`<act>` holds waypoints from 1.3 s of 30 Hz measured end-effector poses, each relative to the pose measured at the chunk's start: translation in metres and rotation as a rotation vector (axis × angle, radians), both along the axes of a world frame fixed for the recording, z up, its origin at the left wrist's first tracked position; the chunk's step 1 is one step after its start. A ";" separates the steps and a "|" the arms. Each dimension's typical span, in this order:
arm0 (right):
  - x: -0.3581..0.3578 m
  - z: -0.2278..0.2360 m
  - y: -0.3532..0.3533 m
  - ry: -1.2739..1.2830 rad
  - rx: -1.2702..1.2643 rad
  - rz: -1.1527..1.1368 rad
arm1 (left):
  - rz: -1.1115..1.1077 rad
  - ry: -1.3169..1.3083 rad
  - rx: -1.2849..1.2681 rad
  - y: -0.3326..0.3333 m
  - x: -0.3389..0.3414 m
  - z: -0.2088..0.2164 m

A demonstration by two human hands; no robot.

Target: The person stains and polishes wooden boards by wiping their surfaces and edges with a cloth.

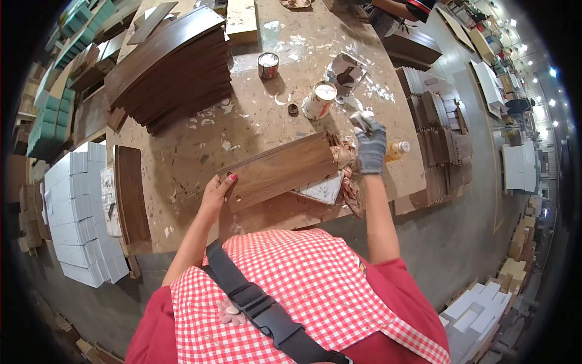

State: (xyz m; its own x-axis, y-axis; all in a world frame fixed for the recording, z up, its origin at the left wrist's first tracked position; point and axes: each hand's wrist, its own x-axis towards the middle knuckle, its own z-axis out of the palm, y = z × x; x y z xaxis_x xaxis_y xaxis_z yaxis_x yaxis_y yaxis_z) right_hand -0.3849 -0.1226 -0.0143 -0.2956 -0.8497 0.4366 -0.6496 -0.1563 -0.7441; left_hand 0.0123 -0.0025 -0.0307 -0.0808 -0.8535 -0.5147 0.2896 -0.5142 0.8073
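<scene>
Left hand [217, 193], bare, grips the near left end of a brown wooden panel [279, 170], thumb on top beside two drilled holes, fingers curled under the edge. Panel lies tilted across the near part of the workbench [200, 145], its far end over a stained rag [347, 159] and a pale triangular piece.

Right hand [370, 145], in a grey glove, closed around a small white object at its fingertips; what it is cannot be told. It hovers past the panel's right end, just beside an open can.

Containers: open can [319, 99] tipped toward the hand, pale creamy filler visible inside. A smaller round tin [268, 64] farther back, whitish content at the top. A small dark cap [293, 110] between them. A bottle of yellowish liquid [397, 149] lies right of the glove.

Stack of dark panels [176, 73] at far left of the bench.
</scene>
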 end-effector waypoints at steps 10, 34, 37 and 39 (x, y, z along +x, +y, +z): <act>0.009 -0.033 -0.074 0.319 0.219 -0.143 | 0.253 -0.161 0.051 0.008 -0.024 0.011; -0.024 0.026 -0.183 0.667 0.677 -0.122 | 0.260 -0.169 -0.005 -0.004 -0.032 0.022; -0.022 0.056 -0.149 0.635 0.589 -0.131 | 0.263 -0.202 -0.035 0.002 -0.029 0.017; -0.044 0.030 -0.144 0.527 0.597 -0.073 | 0.291 -0.212 -0.035 0.002 -0.029 0.013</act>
State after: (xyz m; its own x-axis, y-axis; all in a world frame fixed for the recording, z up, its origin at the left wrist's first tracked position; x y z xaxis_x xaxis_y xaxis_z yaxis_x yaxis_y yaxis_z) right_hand -0.4290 -0.2664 0.0158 -0.2406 -0.9706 0.0116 -0.9323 0.2278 -0.2809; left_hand -0.0165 -0.0009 -0.0174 0.2739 -0.8425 -0.4640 0.2444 -0.4056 0.8808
